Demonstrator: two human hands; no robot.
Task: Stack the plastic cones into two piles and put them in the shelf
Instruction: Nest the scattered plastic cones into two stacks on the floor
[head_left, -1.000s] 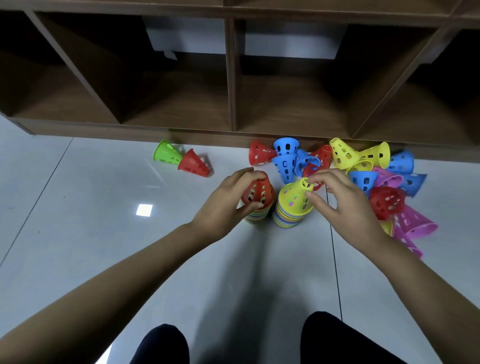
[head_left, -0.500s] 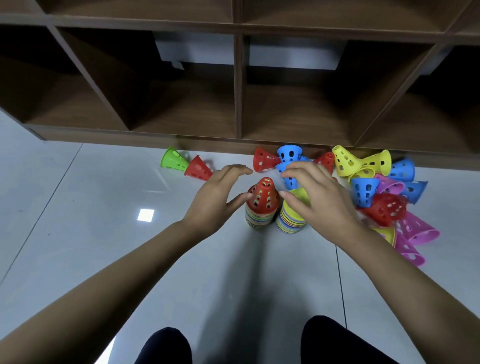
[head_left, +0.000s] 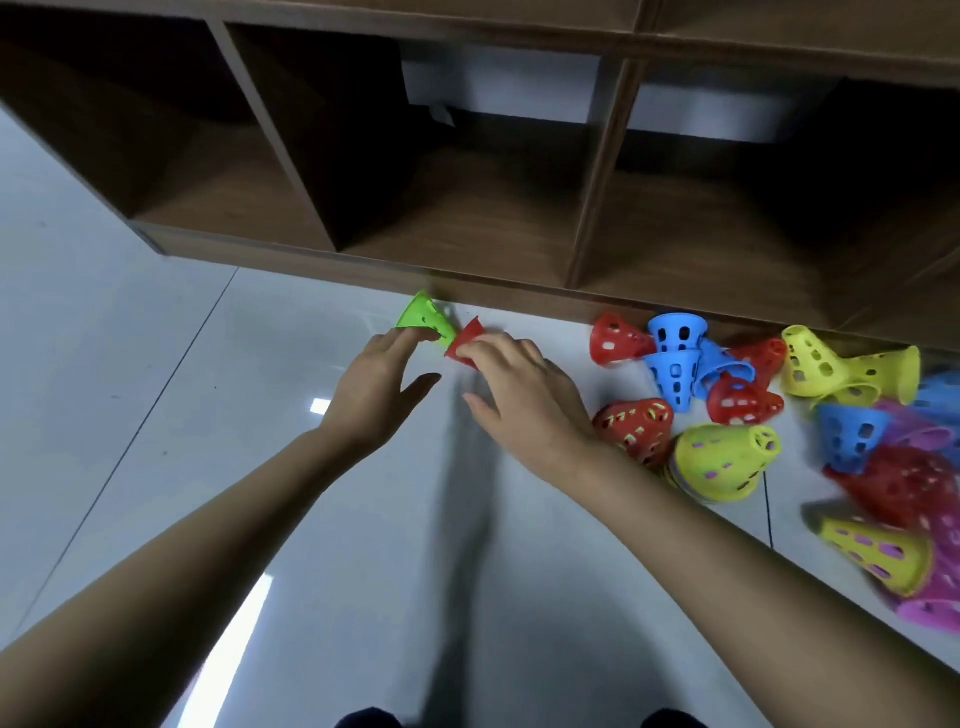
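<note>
Left grip (head_left: 374, 384) wide, fingertips (head_left: 410, 335) touched green cone (head_left: 423, 317) on floor (head_left: 208, 415) by shelf (head_left: 363, 265) edge, right grip (head_left: 524, 395) wide, fingers (head_left: 483, 348) lay on adjoining red cone (head_left: 465, 338), two piles (head_left: 636, 423) stood beside right wrist

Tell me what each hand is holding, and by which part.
Nothing is gripped yet. The left hand touches the green cone on its side with straight fingers; the right hand lies over the red cone, thumb spread away.

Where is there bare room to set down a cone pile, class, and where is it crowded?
Bare: grey tiled floor left of the green plastic cone and between the forearms; the brown wooden shelf compartments. Crowded: right of the right hand, among scattered plastic cones.
</note>
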